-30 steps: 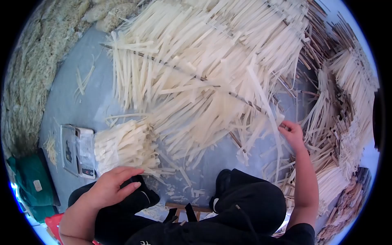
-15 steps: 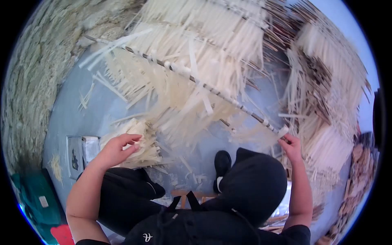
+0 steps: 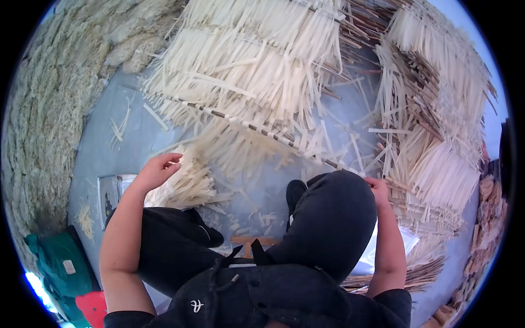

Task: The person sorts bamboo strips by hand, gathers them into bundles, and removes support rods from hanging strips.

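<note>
A long thin stick (image 3: pixel 219 114), with pale flat strips hanging off it along its length, slants over the floor from upper left to lower right. Its lower right end is in my right hand (image 3: pixel 377 189), whose fingers are closed round it beside my knee. My left hand (image 3: pixel 162 170) hovers at the upper edge of a bundle of pale strips (image 3: pixel 185 183). Its fingers are bent, with thumb and forefinger apart and no strip visible between them. Whether it touches the bundle I cannot tell.
Rows of strip-hung sticks (image 3: pixel 257 60) cover the floor ahead, with another stack (image 3: pixel 437 98) at right. A metal box (image 3: pixel 108 194) stands by my left forearm. A rough pale mass (image 3: pixel 60 109) lines the left side; a green bag (image 3: pixel 63 265) lies lower left.
The stick has come down and its hanging strips swing less blurred. My right hand has shifted slightly left. My left hand has moved up a little, away from the strip bundle's middle.
</note>
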`<state>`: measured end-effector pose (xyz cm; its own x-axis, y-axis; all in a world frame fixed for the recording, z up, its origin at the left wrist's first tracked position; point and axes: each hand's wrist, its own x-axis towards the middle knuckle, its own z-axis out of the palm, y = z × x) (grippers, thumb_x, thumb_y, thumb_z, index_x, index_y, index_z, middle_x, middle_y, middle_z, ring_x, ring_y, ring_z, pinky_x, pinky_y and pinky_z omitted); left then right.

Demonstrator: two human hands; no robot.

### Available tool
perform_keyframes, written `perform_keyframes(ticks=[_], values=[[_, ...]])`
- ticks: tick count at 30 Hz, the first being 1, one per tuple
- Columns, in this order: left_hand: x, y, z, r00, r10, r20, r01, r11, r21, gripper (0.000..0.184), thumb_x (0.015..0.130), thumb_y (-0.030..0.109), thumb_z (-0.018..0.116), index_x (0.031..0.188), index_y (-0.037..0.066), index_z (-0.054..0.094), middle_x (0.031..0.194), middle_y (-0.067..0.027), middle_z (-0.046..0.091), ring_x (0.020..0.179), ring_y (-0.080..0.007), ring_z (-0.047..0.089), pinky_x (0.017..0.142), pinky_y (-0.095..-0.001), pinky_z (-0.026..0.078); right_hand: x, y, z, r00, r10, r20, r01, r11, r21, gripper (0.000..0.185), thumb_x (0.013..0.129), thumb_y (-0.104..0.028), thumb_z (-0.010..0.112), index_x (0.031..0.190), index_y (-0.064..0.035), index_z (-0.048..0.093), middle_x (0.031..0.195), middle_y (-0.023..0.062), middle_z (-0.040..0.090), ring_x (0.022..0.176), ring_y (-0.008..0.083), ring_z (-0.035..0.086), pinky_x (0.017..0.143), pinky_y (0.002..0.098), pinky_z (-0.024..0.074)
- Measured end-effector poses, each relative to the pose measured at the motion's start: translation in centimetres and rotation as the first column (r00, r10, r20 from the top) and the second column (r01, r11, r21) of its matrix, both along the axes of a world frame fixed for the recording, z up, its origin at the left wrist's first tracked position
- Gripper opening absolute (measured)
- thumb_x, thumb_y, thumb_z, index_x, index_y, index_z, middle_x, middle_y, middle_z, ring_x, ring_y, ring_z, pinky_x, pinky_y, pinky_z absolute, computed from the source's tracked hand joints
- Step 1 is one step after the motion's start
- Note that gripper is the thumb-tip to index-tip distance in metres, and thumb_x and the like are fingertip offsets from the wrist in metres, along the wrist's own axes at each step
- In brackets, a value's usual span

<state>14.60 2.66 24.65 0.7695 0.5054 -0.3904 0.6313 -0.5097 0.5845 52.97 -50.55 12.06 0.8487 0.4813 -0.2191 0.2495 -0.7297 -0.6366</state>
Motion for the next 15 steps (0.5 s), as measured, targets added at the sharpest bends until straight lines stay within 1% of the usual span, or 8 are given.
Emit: perform_keyframes(ticks=[4, 6, 7, 9, 10, 12, 14, 15], values=[[1.4, 1.3, -1.4, 0.998, 0.025, 0.062, -0.028, 0.998, 0.053, 0.036, 0.089, 0.023, 0.062, 0.121, 0.006, 0.062, 0.104, -0.012, 0.069, 0.089, -0.021, 0.064, 0.082, -0.0318, 0.051, 0.3, -0.7, -0.5, 1.0, 0.01, -0.005, -0.01, 1.0, 0.012, 0.023, 0.072, -0.024, 0.074, 0.089, -0.0091, 0.072, 0.067, 0.0047, 0.065, 0.061, 0.0128, 0.061, 0.061, 0.0281, 0.0471], [2.5, 2.4, -1.9, 0.992, 0.086, 0.089, -0.093, 0.992, 0.084, 0.042, 0.087, 0.019, 0.064, 0.127, 0.008, 0.057, 0.12, -0.0144, 0.061, 0.09, -0.0231, 0.064, 0.081, -0.0328, 0.052, -0.1, -0.6, 0.3, 1.0, 0.023, -0.015, -0.023, 1.0, 0.006, 0.023, 0.071, -0.024, 0.074, 0.089, -0.0094, 0.073, 0.066, 0.0056, 0.064, 0.061, 0.0136, 0.061, 0.061, 0.0282, 0.0472], [3.1, 3.2, -2.7, 0.993, 0.084, 0.086, -0.091, 0.992, 0.085, 0.042, 0.087, 0.019, 0.064, 0.127, 0.008, 0.057, 0.12, -0.0144, 0.061, 0.09, -0.0231, 0.064, 0.081, -0.0328, 0.052, -0.3, -0.5, 0.8, 1.0, 0.021, -0.018, -0.021, 1.0, 0.006, 0.023, 0.071, -0.024, 0.074, 0.089, -0.0094, 0.073, 0.066, 0.0056, 0.064, 0.061, 0.0136, 0.061, 0.061, 0.0282, 0.0472], [4.5, 4.9, -4.5, 0.911, -0.125, 0.393, -0.057, 0.905, 0.421, 0.053, 0.082, 0.012, 0.066, 0.134, 0.015, 0.051, 0.14, -0.0154, 0.044, 0.098, -0.0266, 0.062, 0.081, -0.0337, 0.052, -0.6, -0.5, 1.8, 0.998, 0.041, 0.036, -0.038, 0.995, -0.09, 0.025, 0.071, -0.027, 0.075, 0.089, -0.0102, 0.073, 0.068, 0.007, 0.065, 0.062, 0.0166, 0.062, 0.062, 0.0298, 0.048], [5.3, 5.3, -4.2, 0.909, -0.161, 0.384, -0.013, 0.911, 0.413, 0.053, 0.082, 0.012, 0.066, 0.134, 0.015, 0.051, 0.14, -0.0154, 0.044, 0.098, -0.0266, 0.062, 0.081, -0.0337, 0.052, -0.6, -0.7, 1.8, 0.996, 0.063, 0.064, -0.057, 0.993, -0.099, 0.029, 0.07, -0.033, 0.075, 0.089, -0.0109, 0.073, 0.071, 0.0084, 0.066, 0.065, 0.0209, 0.063, 0.063, 0.0327, 0.0488], [9.2, 5.8, -3.8, 0.949, -0.086, 0.303, -0.085, 0.857, 0.509, 0.063, 0.079, 0.007, 0.066, 0.137, 0.021, 0.046, 0.148, -0.0134, 0.031, 0.105, -0.03, 0.058, 0.082, -0.0344, 0.052, -0.3, -1.5, 1.8, 0.996, 0.068, 0.057, -0.059, 0.989, -0.138, 0.032, 0.071, -0.038, 0.073, 0.09, -0.0128, 0.073, 0.074, 0.0086, 0.067, 0.067, 0.0233, 0.064, 0.065, 0.0346, 0.0494], [12.0, 6.6, -5.1, 0.961, -0.05, 0.271, -0.074, 0.901, 0.428, 0.058, 0.079, 0.008, 0.068, 0.132, 0.023, 0.05, 0.147, -0.0119, 0.033, 0.108, -0.0299, 0.056, 0.084, -0.0339, 0.052, -0.6, -1.4, 3.5, 0.999, 0.034, 0.031, -0.027, 0.982, -0.188, 0.032, 0.072, -0.04, 0.072, 0.093, -0.0156, 0.073, 0.076, 0.0086, 0.067, 0.07, 0.0232, 0.064, 0.066, 0.0345, 0.0494], [12.9, 7.9, -7.2, 0.95, -0.121, 0.288, -0.025, 0.89, 0.455, 0.054, 0.079, 0.01, 0.069, 0.129, 0.022, 0.051, 0.145, -0.0111, 0.037, 0.103, -0.0285, 0.058, 0.083, -0.0342, 0.052, -0.6, -1.7, 3.7, 1.0, 0.021, 0.009, -0.019, 0.978, -0.21, 0.031, 0.073, -0.039, 0.072, 0.094, -0.0166, 0.073, 0.077, 0.0082, 0.068, 0.071, 0.0231, 0.064, 0.067, 0.0339, 0.0495]])
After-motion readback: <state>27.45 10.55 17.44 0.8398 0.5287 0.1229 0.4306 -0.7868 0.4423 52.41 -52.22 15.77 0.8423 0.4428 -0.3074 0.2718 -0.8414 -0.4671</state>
